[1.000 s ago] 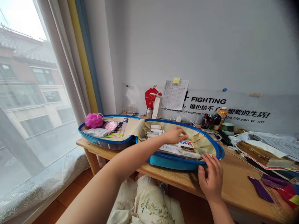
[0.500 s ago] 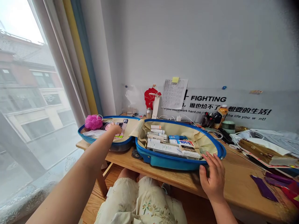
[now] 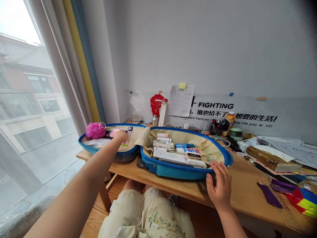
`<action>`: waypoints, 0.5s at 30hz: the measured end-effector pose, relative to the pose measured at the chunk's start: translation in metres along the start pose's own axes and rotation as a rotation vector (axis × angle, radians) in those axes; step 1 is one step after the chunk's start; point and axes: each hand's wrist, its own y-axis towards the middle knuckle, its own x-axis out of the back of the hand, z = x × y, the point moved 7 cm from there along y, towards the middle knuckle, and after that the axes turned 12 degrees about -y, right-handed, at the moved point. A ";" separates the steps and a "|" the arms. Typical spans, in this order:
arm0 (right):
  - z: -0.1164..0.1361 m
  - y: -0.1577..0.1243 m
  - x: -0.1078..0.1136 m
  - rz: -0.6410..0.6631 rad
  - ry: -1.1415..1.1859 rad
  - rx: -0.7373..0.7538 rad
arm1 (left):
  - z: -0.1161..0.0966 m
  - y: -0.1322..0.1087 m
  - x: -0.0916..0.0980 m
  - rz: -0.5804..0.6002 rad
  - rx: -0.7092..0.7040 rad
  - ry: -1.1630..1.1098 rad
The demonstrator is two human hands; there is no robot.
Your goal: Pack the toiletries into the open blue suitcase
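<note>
Blue suitcase [image 3: 173,170], laid open on bench [image 3: 242,195]. Left hand [image 3: 120,135] placed over pink pouch [image 3: 114,133], finger state indiscernible. Right hand [image 3: 219,186] rested at rim, fingers [image 3: 218,166] spread.

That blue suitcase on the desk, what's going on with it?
A person sits at a wooden desk with the blue suitcase lying open in two halves. The left hand reaches into the left half, onto the packets beside a pink sponge. The right hand rests on the rim of the right half, which holds tubes and boxes. Whether the left hand grips anything is unclear.
</note>
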 end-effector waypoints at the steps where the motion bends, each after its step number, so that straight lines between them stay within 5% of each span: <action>1: 0.000 0.000 0.000 0.001 -0.001 -0.001 | -0.008 -0.001 0.007 -0.034 -0.019 -0.005; 7: 0.000 0.000 0.000 0.010 -0.021 0.010 | -0.100 -0.017 0.030 -0.147 -0.335 -0.091; 11: -0.001 -0.001 -0.001 0.014 -0.031 0.003 | -0.177 -0.059 0.019 -0.095 -0.707 -0.235; 15: -0.001 0.000 -0.001 0.014 -0.024 -0.020 | -0.226 -0.106 0.002 0.005 -0.932 -0.400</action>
